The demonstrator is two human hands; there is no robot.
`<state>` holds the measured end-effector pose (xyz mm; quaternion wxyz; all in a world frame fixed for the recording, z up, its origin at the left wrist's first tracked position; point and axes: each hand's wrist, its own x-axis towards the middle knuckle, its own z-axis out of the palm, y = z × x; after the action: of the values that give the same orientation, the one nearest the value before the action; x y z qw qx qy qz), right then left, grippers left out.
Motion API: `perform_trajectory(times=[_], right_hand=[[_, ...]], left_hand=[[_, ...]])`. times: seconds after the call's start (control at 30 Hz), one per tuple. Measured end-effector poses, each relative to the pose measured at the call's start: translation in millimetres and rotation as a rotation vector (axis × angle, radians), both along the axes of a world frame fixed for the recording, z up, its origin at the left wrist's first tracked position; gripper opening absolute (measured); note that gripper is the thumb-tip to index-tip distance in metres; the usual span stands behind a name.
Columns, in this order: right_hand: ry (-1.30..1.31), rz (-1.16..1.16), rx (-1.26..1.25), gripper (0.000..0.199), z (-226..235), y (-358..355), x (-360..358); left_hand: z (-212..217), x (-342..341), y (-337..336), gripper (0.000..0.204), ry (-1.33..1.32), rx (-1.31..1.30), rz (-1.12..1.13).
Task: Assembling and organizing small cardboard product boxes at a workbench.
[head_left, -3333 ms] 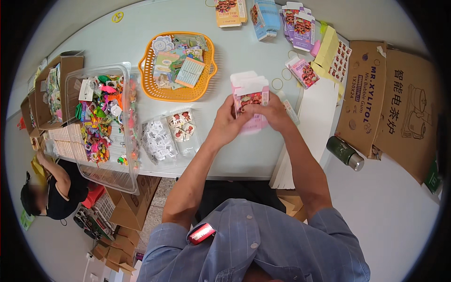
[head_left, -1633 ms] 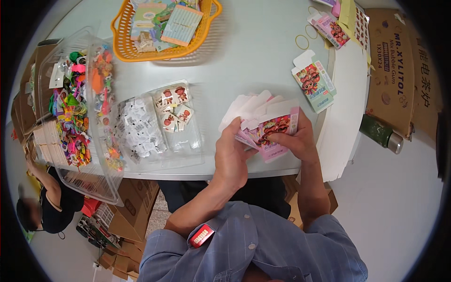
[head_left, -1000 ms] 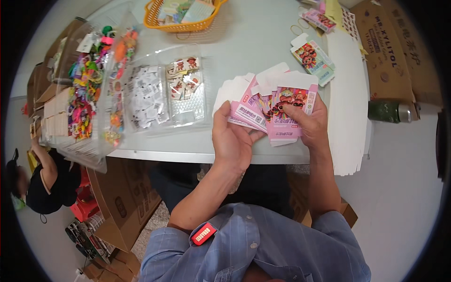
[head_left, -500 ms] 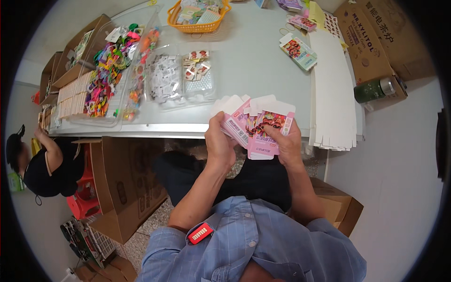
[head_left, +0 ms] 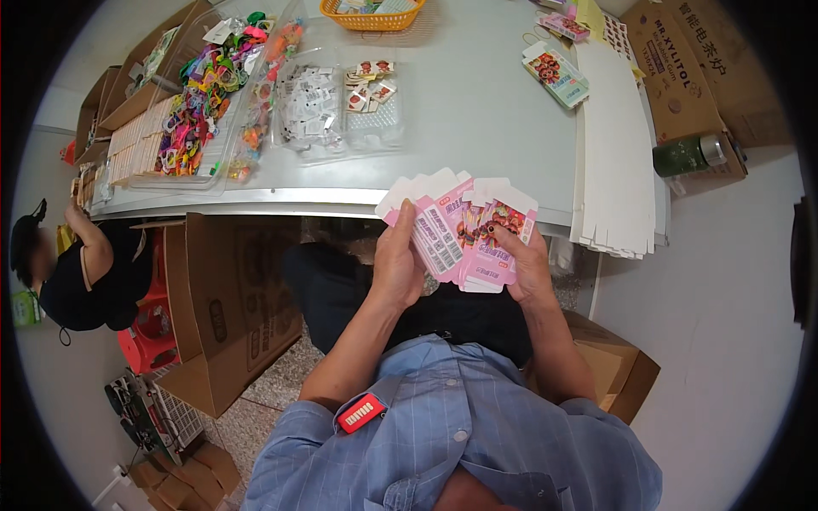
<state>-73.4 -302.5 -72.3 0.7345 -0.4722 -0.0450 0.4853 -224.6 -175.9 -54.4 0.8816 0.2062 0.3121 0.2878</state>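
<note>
Over my lap, just off the table's front edge, I hold a fan of flat pink-and-white cartons [head_left: 440, 235]. My left hand [head_left: 397, 264] grips the left part of the fan, thumb pointing up along it. These cartons show their barcode sides and white end flaps. My right hand [head_left: 527, 266] is closed on the right part, its thumb pressed on a carton front [head_left: 503, 226] with a colourful printed picture. Both groups overlap in the middle. The fingers behind the cartons are hidden.
On the table [head_left: 477, 102] stand a clear bin of colourful trinkets [head_left: 204, 102], trays of small white packets [head_left: 311, 106] and picture cards [head_left: 368, 94], and an orange basket [head_left: 375, 19]. White card strips [head_left: 609, 170] and a green flask [head_left: 688, 156] lie right. Another person [head_left: 85, 272] works at left.
The cartons in my hands have spread into a wider fan, with more of the left group's barcode sides showing. The whole table appears slightly higher in the picture.
</note>
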Motion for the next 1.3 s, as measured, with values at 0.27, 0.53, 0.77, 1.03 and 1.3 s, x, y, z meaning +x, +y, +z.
perform_trajectory(times=[0.27,0.53,0.77,1.03,1.3], right_hand=[[0.191,-0.06,0.003,0.049,-16,-15,-14],[0.013,-0.126,0.041,0.046,-11,-22,-17],[-0.004,-0.048,0.08,0.041,3,-22,-6],[-0.109,-0.054,0.09,0.039,20,-10,-7],[-0.393,-0.113,0.11,0.036,33,0,-13]], left_hand=[[-14,-16,-15,0.032,0.084,0.182,-0.067],[-21,-35,-22,0.029,0.085,0.175,-0.013],[-21,-44,-19,0.028,0.145,0.24,0.033],[-16,-46,-26,0.026,0.399,0.558,0.08],[-16,-39,-32,0.032,0.451,0.628,0.078]])
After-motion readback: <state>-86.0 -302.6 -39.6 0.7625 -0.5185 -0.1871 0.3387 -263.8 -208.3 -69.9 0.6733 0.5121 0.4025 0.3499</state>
